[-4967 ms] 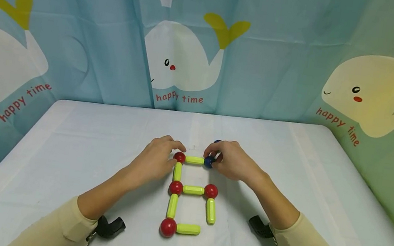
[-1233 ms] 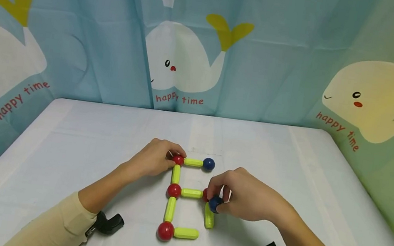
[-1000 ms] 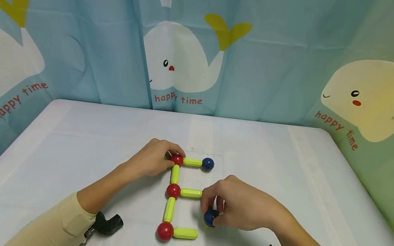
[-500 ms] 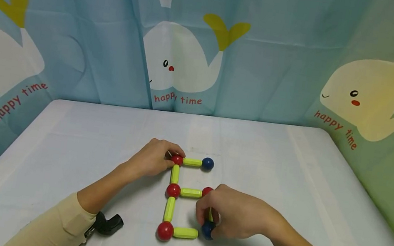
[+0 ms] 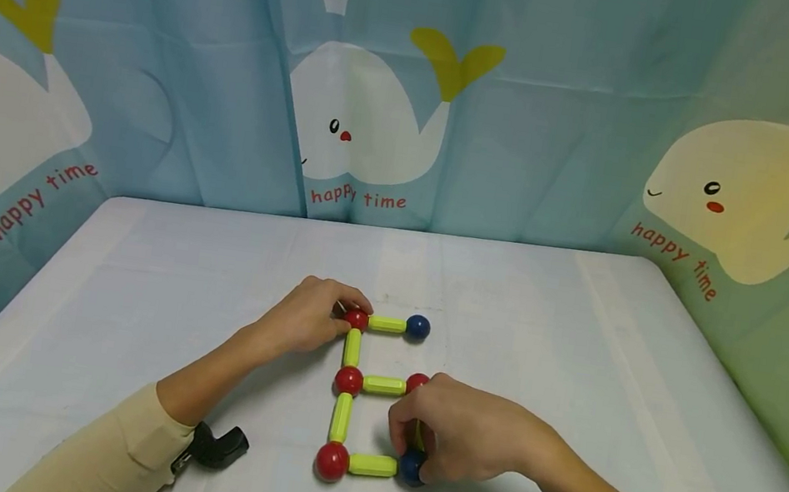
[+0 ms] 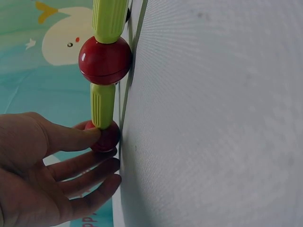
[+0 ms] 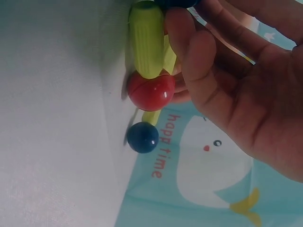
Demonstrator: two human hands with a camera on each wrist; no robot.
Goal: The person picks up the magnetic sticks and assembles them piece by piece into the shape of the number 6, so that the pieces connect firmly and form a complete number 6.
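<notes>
My left hand [image 5: 309, 316] holds the far-left red ball [image 5: 356, 320] between thumb and fingers, as the left wrist view shows too. With thumb and fingertips my right hand [image 5: 475, 427] pinches a blue ball [image 5: 411, 468] at the near right corner, right at the end of a yellow-green rod [image 5: 373, 466]. That rod runs from the near-left red ball [image 5: 332, 462]. Another red ball [image 5: 416, 382] is partly covered by the right hand, and the rod [image 7: 147, 42] below it shows in the right wrist view. More rods link the left-side balls through the middle red ball [image 5: 349, 380].
A second blue ball [image 5: 417, 327] ends the far rod [image 5: 387, 324]. The pieces lie on a white-covered table [image 5: 212, 254]. Behind it hangs a blue-green curtain [image 5: 544, 149] printed with whales. Black wrist mounts [image 5: 218, 448] stick out by both sleeves.
My right hand has carried the blue ball from the far side, past the right-hand red ball, down to the near rod's end. The left hand stays at the far-left red ball.
</notes>
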